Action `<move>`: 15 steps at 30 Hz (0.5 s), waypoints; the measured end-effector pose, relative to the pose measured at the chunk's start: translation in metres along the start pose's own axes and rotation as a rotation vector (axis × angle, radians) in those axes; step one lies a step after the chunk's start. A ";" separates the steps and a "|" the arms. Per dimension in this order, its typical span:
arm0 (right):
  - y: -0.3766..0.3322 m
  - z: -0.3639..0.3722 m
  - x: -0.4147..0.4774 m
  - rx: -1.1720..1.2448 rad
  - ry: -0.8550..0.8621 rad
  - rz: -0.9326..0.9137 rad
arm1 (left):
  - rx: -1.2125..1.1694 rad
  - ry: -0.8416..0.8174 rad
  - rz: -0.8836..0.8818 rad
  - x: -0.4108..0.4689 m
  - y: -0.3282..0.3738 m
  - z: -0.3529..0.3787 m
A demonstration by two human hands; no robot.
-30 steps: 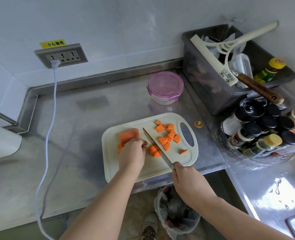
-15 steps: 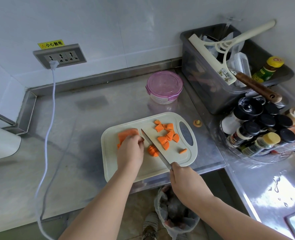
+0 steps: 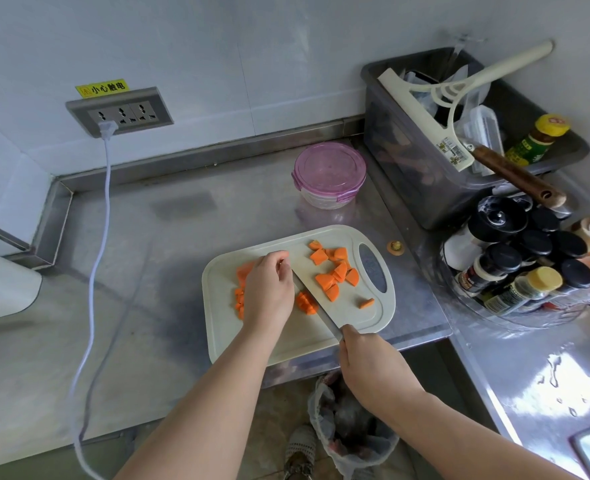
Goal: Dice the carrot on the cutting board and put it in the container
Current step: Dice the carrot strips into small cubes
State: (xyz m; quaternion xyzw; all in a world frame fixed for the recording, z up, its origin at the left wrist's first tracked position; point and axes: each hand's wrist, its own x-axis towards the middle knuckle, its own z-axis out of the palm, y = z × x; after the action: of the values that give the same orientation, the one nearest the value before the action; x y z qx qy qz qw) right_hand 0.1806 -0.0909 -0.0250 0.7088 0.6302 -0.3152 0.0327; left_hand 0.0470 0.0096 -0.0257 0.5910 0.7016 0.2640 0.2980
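1. Steel counter (image 3: 148, 271) carries cutting board (image 3: 224, 341); lidded container (image 3: 328, 174) stands apart at its 1 o'clock.
2. Uncut carrot chunk (image 3: 244, 271) at board's 9 o'clock, mostly under left hand (image 3: 269, 292). Fingers are curled over it and the grip is hidden, so cannot tell if clamped.
3. At 5 o'clock, right hand (image 3: 369, 365) is wrapped tight round handle of knife (image 3: 316, 306); blade points to 11 o'clock.
4. Loose diced pieces (image 3: 335, 271) at 2 o'clock, with 1 small heap just beside the blade.
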 end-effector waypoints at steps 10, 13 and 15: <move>0.000 -0.001 -0.001 0.000 0.010 -0.017 | 0.022 0.003 -0.012 -0.003 0.003 -0.003; -0.001 -0.002 -0.002 -0.011 -0.001 -0.016 | 0.043 0.006 -0.014 -0.004 0.004 -0.003; -0.001 -0.002 -0.002 -0.017 -0.006 -0.011 | 0.053 0.006 -0.013 -0.004 0.005 -0.004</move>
State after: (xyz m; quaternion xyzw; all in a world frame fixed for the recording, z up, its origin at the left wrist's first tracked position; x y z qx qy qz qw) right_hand 0.1801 -0.0914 -0.0225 0.7040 0.6368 -0.3120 0.0390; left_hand 0.0482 0.0062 -0.0186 0.5932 0.7130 0.2452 0.2821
